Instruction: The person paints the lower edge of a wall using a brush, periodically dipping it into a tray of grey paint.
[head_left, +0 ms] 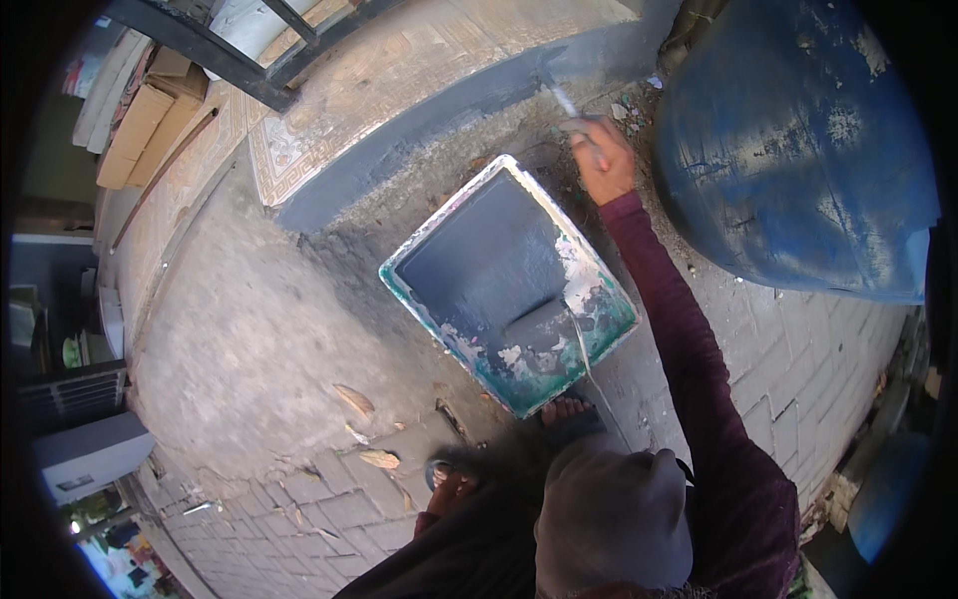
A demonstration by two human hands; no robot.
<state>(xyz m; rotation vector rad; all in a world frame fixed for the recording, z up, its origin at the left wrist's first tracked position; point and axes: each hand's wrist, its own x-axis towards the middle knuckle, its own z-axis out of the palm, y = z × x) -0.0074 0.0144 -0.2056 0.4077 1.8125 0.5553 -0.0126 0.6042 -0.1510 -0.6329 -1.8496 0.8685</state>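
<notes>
My right hand [603, 160] is stretched forward, fingers closed round the handle of a paintbrush [564, 99]. Its tip touches the low step face [429, 122], which bears wet-looking dark grey paint along its upper band and bare rough concrete below. Between my feet and the step lies a paint tray [606, 344], crusted white and green, with dark grey paint in it. A paint roller [544, 327] rests in the tray's near part, its thin wire handle leaning out over the rim. Low beside my leg hangs my left hand [455, 491]; its fingers are partly hidden and blurred.
A big scuffed blue barrel [798, 150] stands close to my right arm. Patterned tiles [339, 110] cover the step's top, with a black metal frame [225, 60] and cardboard boxes [150, 125] on it. Dry leaves [379, 458] lie on the paving.
</notes>
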